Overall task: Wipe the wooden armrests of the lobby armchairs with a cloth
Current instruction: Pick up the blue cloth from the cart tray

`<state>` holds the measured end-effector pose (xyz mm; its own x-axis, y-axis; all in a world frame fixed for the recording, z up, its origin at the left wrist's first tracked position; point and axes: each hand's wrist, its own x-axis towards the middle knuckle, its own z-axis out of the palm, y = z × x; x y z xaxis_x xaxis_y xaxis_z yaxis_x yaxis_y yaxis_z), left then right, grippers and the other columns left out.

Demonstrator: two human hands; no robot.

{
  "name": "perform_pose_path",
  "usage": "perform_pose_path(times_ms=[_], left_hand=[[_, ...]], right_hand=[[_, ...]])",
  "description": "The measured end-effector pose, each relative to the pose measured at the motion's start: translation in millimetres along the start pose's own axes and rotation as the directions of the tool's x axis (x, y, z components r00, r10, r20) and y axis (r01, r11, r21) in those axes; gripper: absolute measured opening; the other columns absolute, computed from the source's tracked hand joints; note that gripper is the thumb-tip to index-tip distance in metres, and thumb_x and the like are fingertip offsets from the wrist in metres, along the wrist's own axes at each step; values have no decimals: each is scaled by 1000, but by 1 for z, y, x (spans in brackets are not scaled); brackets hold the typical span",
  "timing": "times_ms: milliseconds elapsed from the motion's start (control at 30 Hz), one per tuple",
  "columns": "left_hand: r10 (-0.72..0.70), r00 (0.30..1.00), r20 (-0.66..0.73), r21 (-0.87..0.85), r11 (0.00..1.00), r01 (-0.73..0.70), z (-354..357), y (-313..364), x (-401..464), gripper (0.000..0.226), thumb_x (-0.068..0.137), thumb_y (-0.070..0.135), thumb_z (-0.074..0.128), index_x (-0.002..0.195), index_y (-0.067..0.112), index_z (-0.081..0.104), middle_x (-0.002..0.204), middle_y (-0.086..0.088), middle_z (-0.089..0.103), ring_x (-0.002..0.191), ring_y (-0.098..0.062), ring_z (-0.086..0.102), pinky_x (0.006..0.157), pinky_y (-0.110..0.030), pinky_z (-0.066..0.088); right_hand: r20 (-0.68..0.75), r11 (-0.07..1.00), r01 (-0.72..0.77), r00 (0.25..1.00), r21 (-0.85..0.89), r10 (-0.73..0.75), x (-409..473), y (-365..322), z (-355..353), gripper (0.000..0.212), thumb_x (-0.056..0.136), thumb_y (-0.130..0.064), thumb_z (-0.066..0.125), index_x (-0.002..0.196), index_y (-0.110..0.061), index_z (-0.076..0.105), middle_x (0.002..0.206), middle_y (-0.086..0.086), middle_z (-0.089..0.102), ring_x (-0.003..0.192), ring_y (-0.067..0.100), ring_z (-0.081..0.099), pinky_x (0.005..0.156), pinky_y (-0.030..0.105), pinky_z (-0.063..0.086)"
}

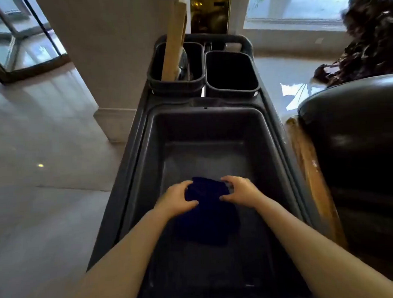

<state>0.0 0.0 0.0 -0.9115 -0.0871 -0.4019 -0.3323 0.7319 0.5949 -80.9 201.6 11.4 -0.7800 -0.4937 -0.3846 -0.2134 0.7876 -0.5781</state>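
A dark blue cloth hangs inside the large grey tub of a cleaning cart. My left hand grips the cloth's upper left edge and my right hand grips its upper right edge, so the cloth droops between them. At the right stands a dark leather armchair with a wooden armrest running along its near side, right beside the cart.
Two small black bins sit at the cart's far end; the left one holds a tall wooden handle. A beige pillar stands to the left, with polished stone floor around. A dark plant fills the upper right.
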Motion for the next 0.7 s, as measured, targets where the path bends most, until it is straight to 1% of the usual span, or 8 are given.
perform_pose_path(times_ms=[67, 167, 267, 367, 433, 500, 600, 700], left_hand=[[-39, 999, 2, -29, 999, 39, 6, -3, 8, 72, 73, 37, 68, 136, 25, 35, 133, -5, 52, 117, -22, 52, 96, -36, 45], [-69, 998, 14, -36, 997, 70, 14, -7, 21, 73, 74, 33, 68, 137, 23, 33, 134, -7, 50, 121, -23, 49, 99, -38, 43], [-76, 996, -43, -66, 995, 73, 19, -11, 34, 74, 75, 26, 69, 139, 21, 32, 134, -9, 47, 121, -22, 47, 100, -34, 40], [-79, 995, -67, -84, 994, 73, 23, -14, 38, 79, 75, 20, 69, 141, 19, 27, 141, -9, 35, 126, -23, 39, 100, -28, 33], [-80, 995, -59, -103, 992, 74, 24, -16, 40, 80, 74, 17, 71, 141, 17, 28, 146, -9, 26, 131, -24, 33, 103, -28, 30], [-66, 997, -45, -133, 989, 59, 25, -17, 42, 75, 73, 11, 71, 138, 13, 34, 142, -12, 35, 128, -24, 37, 101, -22, 28], [-81, 996, -36, -201, 977, 73, 23, -16, 45, 62, 73, 3, 69, 130, 10, 47, 131, -13, 50, 120, -23, 47, 93, -19, 31], [-115, 993, -34, -316, 944, 99, 19, -14, 45, 49, 72, -2, 67, 119, 10, 58, 121, -10, 59, 109, -18, 55, 86, -19, 38]], right_hand=[[26, 998, -38, 999, 48, 37, 7, 4, 8, 65, 72, -27, 74, 130, -19, 47, 126, 4, 59, 111, 18, 55, 93, 28, 45], [47, 996, -64, 997, 67, 61, 16, 8, 21, 67, 73, -22, 74, 132, -18, 45, 129, 4, 57, 114, 19, 54, 98, 32, 45], [-3, 995, -82, 997, 62, 82, 28, 11, 30, 66, 74, -17, 72, 133, -16, 43, 132, 7, 54, 118, 21, 51, 102, 38, 43], [-9, 996, -88, 996, -11, 88, 34, 15, 38, 67, 77, -16, 70, 136, -14, 39, 138, 9, 46, 127, 25, 40, 108, 39, 35], [-10, 997, -77, 997, -21, 77, 38, 15, 42, 65, 77, -15, 69, 135, -13, 40, 138, 10, 46, 127, 26, 39, 108, 37, 34], [-28, 996, -90, 995, 13, 91, 41, 13, 44, 58, 78, -10, 67, 132, -12, 45, 134, 11, 49, 121, 24, 46, 101, 29, 37], [-72, 972, -168, 981, 163, 182, 42, 12, 42, 42, 79, -3, 62, 120, -11, 58, 120, 11, 62, 104, 19, 57, 81, 20, 44], [-141, 936, -190, 961, 296, 239, 41, 12, 34, 30, 76, -1, 65, 105, -9, 68, 106, 10, 69, 93, 16, 60, 78, 20, 44]])
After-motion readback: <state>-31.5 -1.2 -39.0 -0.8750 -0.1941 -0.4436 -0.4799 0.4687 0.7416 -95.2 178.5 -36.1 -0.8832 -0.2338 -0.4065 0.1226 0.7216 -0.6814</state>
